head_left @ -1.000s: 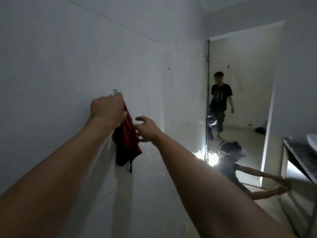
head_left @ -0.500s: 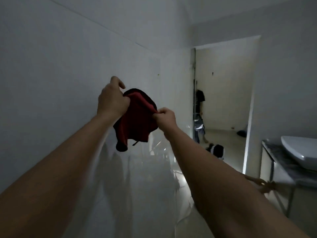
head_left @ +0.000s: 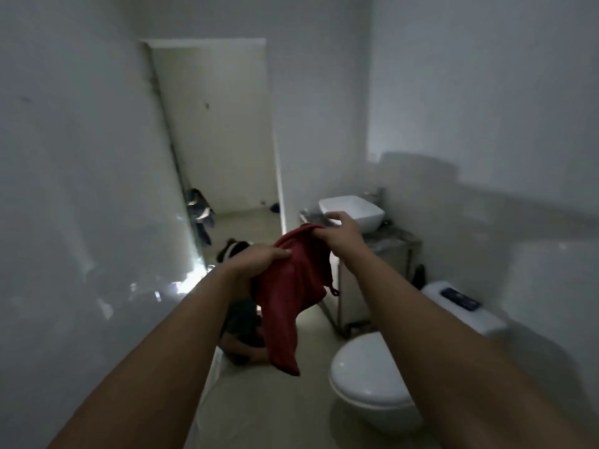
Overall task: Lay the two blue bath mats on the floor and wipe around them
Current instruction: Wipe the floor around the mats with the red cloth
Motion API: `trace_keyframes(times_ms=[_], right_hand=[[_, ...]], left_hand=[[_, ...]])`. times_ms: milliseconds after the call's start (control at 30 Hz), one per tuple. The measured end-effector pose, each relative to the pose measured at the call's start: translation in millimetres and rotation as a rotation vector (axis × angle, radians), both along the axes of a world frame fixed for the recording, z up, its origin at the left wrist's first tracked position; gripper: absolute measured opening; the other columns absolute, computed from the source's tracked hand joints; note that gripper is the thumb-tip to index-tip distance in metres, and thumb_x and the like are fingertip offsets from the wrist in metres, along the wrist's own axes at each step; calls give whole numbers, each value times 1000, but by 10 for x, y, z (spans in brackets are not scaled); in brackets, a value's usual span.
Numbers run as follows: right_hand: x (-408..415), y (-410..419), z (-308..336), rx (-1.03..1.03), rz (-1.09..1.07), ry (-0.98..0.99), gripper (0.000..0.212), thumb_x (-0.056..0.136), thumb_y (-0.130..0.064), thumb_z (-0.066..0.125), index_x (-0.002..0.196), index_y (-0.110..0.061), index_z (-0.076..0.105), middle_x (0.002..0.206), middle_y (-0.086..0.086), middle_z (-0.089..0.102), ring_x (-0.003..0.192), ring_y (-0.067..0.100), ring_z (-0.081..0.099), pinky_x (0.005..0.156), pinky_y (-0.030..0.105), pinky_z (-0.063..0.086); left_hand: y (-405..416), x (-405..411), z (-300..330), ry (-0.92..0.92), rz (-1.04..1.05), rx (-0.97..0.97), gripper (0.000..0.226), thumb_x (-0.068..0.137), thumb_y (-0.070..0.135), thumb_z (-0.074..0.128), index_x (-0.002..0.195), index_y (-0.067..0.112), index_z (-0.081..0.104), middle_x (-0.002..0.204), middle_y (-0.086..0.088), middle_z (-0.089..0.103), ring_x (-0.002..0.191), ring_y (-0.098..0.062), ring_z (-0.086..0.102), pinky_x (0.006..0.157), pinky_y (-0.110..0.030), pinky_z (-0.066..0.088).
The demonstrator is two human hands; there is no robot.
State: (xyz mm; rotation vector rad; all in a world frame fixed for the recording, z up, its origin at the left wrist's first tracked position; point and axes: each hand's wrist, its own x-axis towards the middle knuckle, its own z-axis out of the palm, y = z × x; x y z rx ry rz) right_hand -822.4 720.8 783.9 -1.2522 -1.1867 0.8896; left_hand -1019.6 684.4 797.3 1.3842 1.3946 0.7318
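Above the pale tiled floor [head_left: 278, 416], left hand [head_left: 259, 258] and right hand [head_left: 340, 233] each pinch a hanging dark-red cloth [head_left: 291, 293].

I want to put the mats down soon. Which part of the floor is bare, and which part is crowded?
Bare: the beige tiled floor between the left wall and the white toilet. Crowded: farther on, a crouching person fills the passage beside the metal-framed vanity. Both hands, left hand and right hand, hold the red cloth.
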Motion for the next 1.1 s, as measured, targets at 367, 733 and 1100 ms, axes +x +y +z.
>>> trace_keyframes(times_ms=[367, 733, 1100], right_hand=[[1818, -1476, -1586, -502, -334, 512, 78, 93, -74, 49, 152, -24, 38, 147, 12, 56, 93, 23, 71, 65, 33, 58], [1928, -1914, -1991, -160, -835, 927, 14, 92, -29, 68, 101, -19, 71, 96, 1, 71, 91, 23, 65, 82, 40, 50], [1675, -2104, -1823, -164, -1046, 756, 11, 95, -23, 68, 103, -16, 66, 89, 1, 68, 87, 19, 61, 77, 36, 50]], left_hand=[[149, 2578, -861, -289, -303, -287, 36, 104, 37, 58, 121, 6, 63, 108, -17, 73, 87, -29, 69, 67, -37, 54], [273, 3126, -1499, -161, -824, -566, 34, 102, 34, 61, 125, 10, 64, 115, -19, 73, 96, -34, 70, 87, -45, 56], [697, 3012, -1725, -320, -799, -504, 33, 92, 32, 76, 116, 11, 66, 116, -13, 69, 109, -31, 64, 93, -45, 55]])
